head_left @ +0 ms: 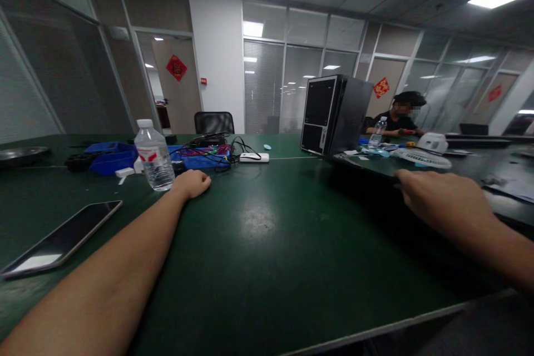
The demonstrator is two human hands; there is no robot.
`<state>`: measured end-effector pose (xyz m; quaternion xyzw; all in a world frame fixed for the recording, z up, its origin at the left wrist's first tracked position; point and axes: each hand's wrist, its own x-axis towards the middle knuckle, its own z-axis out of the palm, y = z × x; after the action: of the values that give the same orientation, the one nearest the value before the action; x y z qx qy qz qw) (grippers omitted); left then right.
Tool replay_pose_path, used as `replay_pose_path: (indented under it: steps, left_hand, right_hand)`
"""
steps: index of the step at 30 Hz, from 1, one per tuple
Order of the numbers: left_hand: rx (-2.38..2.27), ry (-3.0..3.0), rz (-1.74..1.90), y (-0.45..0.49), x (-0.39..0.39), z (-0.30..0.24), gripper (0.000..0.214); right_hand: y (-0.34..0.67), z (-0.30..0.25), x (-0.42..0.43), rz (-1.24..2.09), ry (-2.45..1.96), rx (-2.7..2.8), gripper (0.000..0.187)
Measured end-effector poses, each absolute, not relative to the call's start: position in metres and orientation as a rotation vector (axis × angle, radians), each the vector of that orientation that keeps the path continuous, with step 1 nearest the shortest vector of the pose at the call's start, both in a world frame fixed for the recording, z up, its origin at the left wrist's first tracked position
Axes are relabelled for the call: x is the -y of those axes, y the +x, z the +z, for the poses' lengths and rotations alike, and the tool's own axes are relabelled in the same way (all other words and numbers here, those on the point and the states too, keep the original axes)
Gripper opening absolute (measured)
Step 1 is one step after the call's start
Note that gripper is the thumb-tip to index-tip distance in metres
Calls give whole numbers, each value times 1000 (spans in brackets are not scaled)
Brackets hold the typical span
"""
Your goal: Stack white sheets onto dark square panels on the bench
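The right hand [446, 196] grips a dark panel [371, 184] at right; the left hand [192, 183] rests beside a bottle [155, 158], left of centre; phone [69, 236] lower left.

The tabletop [258, 267] looks glossy, the nearer bottle [156, 158] shiny plastic.

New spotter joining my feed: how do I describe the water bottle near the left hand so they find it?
On the green table, find the left hand. The water bottle stands left of its wrist; unlike the phone and blue bins nearby, it's clear and white-capped.
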<state>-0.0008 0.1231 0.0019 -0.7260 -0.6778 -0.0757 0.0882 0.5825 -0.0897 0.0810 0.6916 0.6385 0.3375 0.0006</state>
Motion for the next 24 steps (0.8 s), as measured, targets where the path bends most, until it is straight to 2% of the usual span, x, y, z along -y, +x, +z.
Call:
replay_pose_path:
  steps: [4, 12, 18, 24]
  left_hand:
    - [2068, -2134, -293, -11, -116, 3, 58]
    - [2123, -2137, -323, -11, -114, -4, 50]
    - [2136, -2138, -310, -10, -116, -4, 51]
    - [2153, -2115, -294, -9, -117, -4, 50]
  right_hand:
    - [584, 73, 85, 947, 2182, -2009, 9]
    - [608, 73, 70, 919, 2208, -2030, 21]
    - [616, 67, 67, 857, 2225, -2073, 22]
    - [623, 90, 69, 919, 2279, -2048, 28]
